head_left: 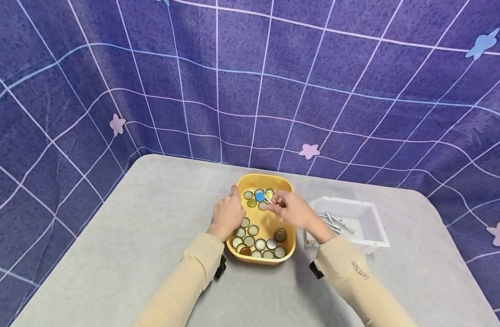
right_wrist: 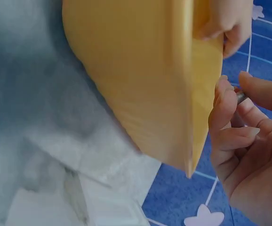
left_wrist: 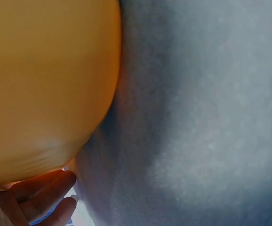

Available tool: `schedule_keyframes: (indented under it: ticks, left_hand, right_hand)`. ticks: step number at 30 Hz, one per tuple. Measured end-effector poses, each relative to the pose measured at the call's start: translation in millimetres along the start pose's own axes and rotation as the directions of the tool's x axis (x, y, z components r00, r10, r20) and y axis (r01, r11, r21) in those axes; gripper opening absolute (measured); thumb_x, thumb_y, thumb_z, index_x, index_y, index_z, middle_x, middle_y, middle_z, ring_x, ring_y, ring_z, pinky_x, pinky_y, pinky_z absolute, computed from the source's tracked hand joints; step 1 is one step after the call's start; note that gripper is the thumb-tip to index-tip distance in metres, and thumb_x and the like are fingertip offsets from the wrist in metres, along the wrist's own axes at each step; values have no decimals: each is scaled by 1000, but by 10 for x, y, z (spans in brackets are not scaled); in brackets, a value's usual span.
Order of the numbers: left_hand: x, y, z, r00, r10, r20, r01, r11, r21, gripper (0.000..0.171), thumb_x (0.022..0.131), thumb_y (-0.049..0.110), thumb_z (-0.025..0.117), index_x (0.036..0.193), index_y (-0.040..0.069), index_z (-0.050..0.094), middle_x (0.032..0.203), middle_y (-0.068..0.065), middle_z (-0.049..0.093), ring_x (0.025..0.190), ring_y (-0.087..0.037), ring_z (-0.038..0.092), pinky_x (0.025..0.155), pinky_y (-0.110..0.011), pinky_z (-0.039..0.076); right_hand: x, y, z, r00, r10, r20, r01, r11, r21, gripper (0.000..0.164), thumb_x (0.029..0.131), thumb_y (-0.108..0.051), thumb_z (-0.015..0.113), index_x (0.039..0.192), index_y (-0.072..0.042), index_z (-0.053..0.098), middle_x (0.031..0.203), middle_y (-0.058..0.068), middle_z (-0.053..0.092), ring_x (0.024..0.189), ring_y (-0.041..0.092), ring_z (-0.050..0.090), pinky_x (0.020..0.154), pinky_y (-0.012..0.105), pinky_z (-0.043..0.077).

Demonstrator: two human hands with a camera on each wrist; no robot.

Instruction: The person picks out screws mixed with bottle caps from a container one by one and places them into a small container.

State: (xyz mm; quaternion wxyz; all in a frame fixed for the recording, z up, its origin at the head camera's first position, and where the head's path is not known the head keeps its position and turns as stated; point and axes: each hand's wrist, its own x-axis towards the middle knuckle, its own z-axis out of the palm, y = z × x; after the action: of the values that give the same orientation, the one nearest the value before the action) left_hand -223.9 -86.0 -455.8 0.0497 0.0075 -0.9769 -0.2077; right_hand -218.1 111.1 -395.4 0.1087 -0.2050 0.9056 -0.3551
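Note:
In the head view a yellow plastic tub (head_left: pixel 266 223) holds many bottle caps, most turned underside up, with a blue cap (head_left: pixel 260 196) near the back. My left hand (head_left: pixel 228 212) grips the tub's left rim; its fingers (left_wrist: pixel 46 190) lie against the outer wall in the left wrist view. Over the tub's back right part, my right hand (head_left: pixel 292 208) pinches a slim silver bolt (head_left: pixel 268 199) between thumb and fingers. The right wrist view shows only a short end of that metal piece (right_wrist: pixel 241 97), the rest hidden by the fingers.
To the right of the tub stands a translucent white bin (head_left: pixel 368 222) with several long silver bolts (head_left: pixel 333 222) inside, partly behind my right forearm. Both rest on a grey-covered table (head_left: pixel 172 204). A purple curtain (head_left: pixel 242 91) with grid lines and stars hangs behind.

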Motion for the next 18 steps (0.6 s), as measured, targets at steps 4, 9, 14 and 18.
schedule_keyframes:
  ticks: [4, 9, 14, 18]
  left_hand:
    - [-6, 4, -11, 1000, -2, 1, 2, 1000, 4, 60, 90, 11, 52, 146, -4, 36, 97, -24, 71, 82, -41, 70, 68, -51, 57]
    - [-10, 15, -11, 1000, 1, 1, -1, 1000, 3, 59, 90, 11, 51, 145, -4, 36, 96, -24, 71, 82, -41, 70, 68, -51, 57]
    - [-2, 13, 2, 1000, 6, 2, -6, 1000, 4, 58, 91, 11, 50, 145, -5, 36, 96, -24, 71, 81, -41, 70, 66, -51, 57]
    - [2, 4, 6, 1000, 2, 3, -2, 1000, 0, 58, 90, 11, 51, 145, -5, 36, 97, -24, 70, 81, -41, 70, 67, -51, 57]
  right_hand:
    - [-13, 13, -104, 1000, -11, 9, 11, 1000, -2, 17, 95, -25, 63, 97, -9, 60, 75, 11, 70, 62, 21, 63, 56, 27, 47]
    - [-61, 38, -256, 1000, -21, -5, 21, 999, -49, 19, 96, -26, 62, 100, -8, 59, 76, 9, 69, 60, 16, 59, 57, 28, 46]
    - [-133, 98, -426, 1000, -26, -7, 26, 997, -68, 16, 97, -23, 60, 101, -7, 58, 76, 14, 68, 57, 20, 61, 55, 29, 48]
    - [-160, 155, -554, 1000, -24, -4, 24, 996, -91, 15, 99, -22, 58, 102, -7, 58, 73, 8, 66, 56, 18, 58, 55, 30, 48]
